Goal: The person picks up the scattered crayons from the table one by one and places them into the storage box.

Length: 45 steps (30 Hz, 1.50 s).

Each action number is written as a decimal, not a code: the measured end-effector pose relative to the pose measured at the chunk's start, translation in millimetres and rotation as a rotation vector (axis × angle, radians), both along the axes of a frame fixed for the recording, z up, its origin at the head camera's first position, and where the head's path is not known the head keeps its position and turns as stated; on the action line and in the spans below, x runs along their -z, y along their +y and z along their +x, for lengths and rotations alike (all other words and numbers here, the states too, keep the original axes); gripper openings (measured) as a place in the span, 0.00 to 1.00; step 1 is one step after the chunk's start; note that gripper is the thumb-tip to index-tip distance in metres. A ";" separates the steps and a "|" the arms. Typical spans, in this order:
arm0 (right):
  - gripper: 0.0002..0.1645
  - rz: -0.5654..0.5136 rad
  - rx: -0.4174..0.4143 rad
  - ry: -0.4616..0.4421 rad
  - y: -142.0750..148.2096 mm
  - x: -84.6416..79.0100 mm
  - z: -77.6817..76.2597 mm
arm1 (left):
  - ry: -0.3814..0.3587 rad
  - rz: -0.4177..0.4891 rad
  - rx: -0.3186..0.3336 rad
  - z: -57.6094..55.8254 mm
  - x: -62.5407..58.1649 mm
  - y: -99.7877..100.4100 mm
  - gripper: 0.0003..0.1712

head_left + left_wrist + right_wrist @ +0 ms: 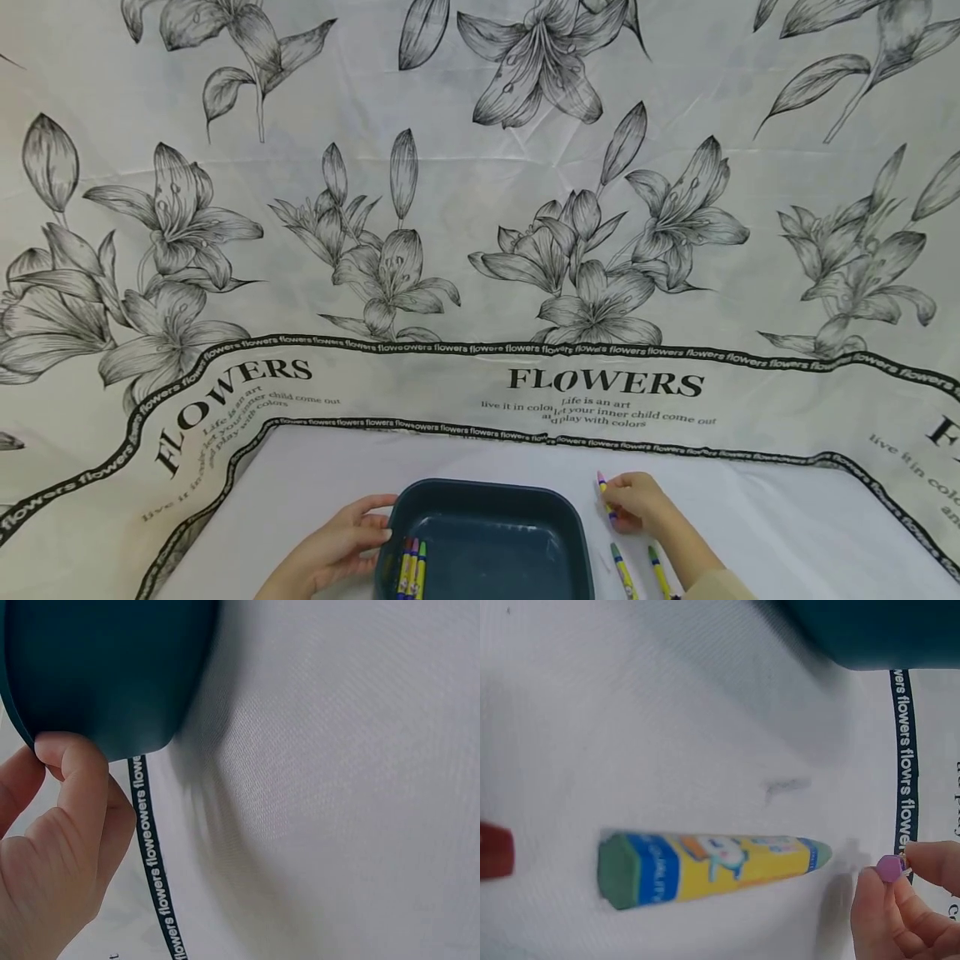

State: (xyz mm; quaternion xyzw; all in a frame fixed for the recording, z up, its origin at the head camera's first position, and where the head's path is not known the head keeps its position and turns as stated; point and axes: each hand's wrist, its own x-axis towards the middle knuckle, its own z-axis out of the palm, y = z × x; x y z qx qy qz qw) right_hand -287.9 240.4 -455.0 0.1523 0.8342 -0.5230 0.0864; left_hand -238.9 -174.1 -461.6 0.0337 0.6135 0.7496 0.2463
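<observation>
My left hand (pixel 333 546) holds the dark teal tray (pixel 487 486) at its left side, with the fingers bent at the rim in the left wrist view. Inside the tray, along its left wall, several crayons (pixel 412 571) in yellow wrappers lie side by side. To the right of the tray, my right hand (pixel 641 504) pinches a pinkish-purple crayon (pixel 602 483) between thumb and fingers. Its flat purple end shows in the right wrist view. Below this hand lie a green crayon (pixel 622 571) and a second dark green crayon (pixel 658 568) on the white cloth.
A red crayon end (pixel 495 851) shows at the left edge of the right wrist view. White cloth (pixel 757 508) covers the table. Behind it hangs a flower-printed curtain (pixel 450 383) with a black lettered border.
</observation>
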 end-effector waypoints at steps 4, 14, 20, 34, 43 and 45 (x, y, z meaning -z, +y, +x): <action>0.06 -0.053 0.004 0.018 -1.3 -3.3 0.6 | 0.000 0.000 -0.002 -1.2 -0.8 0.4 0.35; 0.14 -0.160 -0.045 -0.025 -1.1 -7.7 -0.3 | -0.008 -0.007 -0.006 -0.4 -0.4 0.3 0.34; 0.15 -0.205 -0.015 -0.007 -8.5 -12.8 5.0 | -0.007 -0.017 -0.014 0.1 -1.2 1.1 0.34; 0.13 -0.368 -0.120 -0.019 -22.1 -29.1 15.4 | -0.006 -0.009 -0.019 0.4 -1.5 1.7 0.34; 0.12 -0.414 -0.173 -0.010 -27.1 -29.1 16.2 | -0.004 -0.018 -0.021 1.0 -1.0 1.1 0.34; 0.12 -0.420 -0.175 -0.017 -28.0 -30.4 16.3 | -0.004 -0.018 -0.023 1.1 -0.7 1.1 0.34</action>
